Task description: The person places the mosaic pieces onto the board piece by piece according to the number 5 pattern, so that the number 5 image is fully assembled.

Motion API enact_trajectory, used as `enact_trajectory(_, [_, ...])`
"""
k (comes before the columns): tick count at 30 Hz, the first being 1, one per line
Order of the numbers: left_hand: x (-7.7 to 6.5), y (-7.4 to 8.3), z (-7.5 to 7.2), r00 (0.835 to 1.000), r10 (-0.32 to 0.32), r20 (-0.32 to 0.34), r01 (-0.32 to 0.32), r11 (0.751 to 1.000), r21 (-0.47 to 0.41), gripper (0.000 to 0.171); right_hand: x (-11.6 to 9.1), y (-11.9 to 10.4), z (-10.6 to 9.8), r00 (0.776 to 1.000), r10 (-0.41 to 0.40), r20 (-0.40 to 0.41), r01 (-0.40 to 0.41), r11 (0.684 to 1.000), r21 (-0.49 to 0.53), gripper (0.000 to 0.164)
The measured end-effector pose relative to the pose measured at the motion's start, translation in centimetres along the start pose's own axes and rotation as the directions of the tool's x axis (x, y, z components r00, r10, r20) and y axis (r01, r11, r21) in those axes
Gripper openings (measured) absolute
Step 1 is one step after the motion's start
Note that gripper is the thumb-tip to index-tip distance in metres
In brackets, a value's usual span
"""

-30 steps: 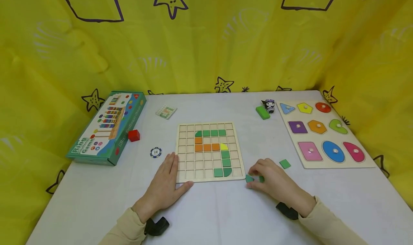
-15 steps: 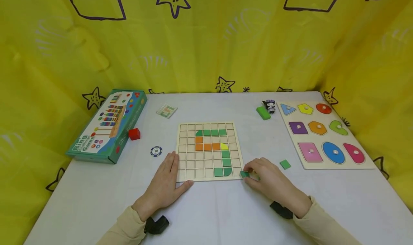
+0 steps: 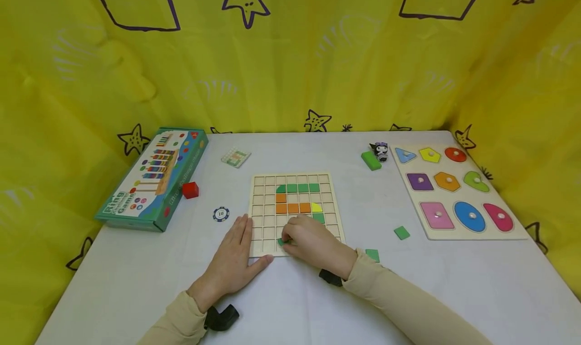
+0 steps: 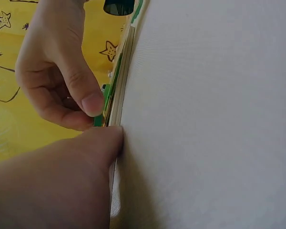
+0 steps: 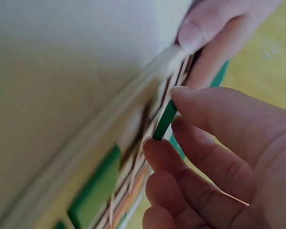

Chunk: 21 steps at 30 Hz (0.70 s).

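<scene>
In the head view a wooden grid board [image 3: 264,232] lies mid-table, with green tiles [image 3: 303,188], orange tiles [image 3: 293,208] and a yellow tile [image 3: 316,208] set in some squares. My right hand [image 3: 313,241] is over the board's front part, hiding several squares. Its thumb and fingertips pinch a green tile [image 5: 166,119], plain in the right wrist view, tilted at the grid. My left hand [image 3: 233,262] rests flat along the board's left edge, fingers straight and thumb at the front left corner. Loose green tiles [image 3: 372,255] lie right of the board.
At left stand a boxed ring game [image 3: 152,178], a red cube [image 3: 190,190] and a poker chip [image 3: 221,214]. A small pattern card [image 3: 236,158] lies behind the board. To the right are a green block [image 3: 371,160], a small figurine [image 3: 380,151] and a shape puzzle [image 3: 419,196].
My right hand has carried the green tile leftward from beside the board's front right corner to over its front row. Another green tile on the table is uncovered. My left hand has stayed put.
</scene>
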State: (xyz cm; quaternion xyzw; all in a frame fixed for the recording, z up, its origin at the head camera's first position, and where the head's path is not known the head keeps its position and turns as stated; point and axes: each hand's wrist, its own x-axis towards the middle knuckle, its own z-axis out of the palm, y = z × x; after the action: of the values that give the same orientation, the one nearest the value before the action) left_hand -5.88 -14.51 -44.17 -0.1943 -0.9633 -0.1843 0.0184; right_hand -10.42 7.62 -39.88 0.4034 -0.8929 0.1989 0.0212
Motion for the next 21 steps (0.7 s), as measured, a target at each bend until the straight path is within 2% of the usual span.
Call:
enact_trajectory(13, [0.1, 0.0, 0.2, 1.000, 0.001, -0.006, -0.001, 1.000, 0.009, 0.093, 0.3, -0.2, 1.1, 1.000, 0.004, -0.014, -0.005, 0.997, -0.073, 0.009])
enact_trajectory(18, [0.1, 0.0, 0.2, 1.000, 0.002, -0.007, -0.002, 1.000, 0.014, 0.092, 0.0, -0.2, 1.0, 1.000, 0.011, -0.008, -0.011, 0.998, -0.069, 0.006])
enact_trajectory(21, [0.1, 0.1, 0.1, 1.000, -0.003, -0.001, 0.003, 1.000, 0.011, 0.092, -0.6, -0.1, 0.6, 1.000, -0.012, 0.004, 0.012, 0.999, -0.034, 0.005])
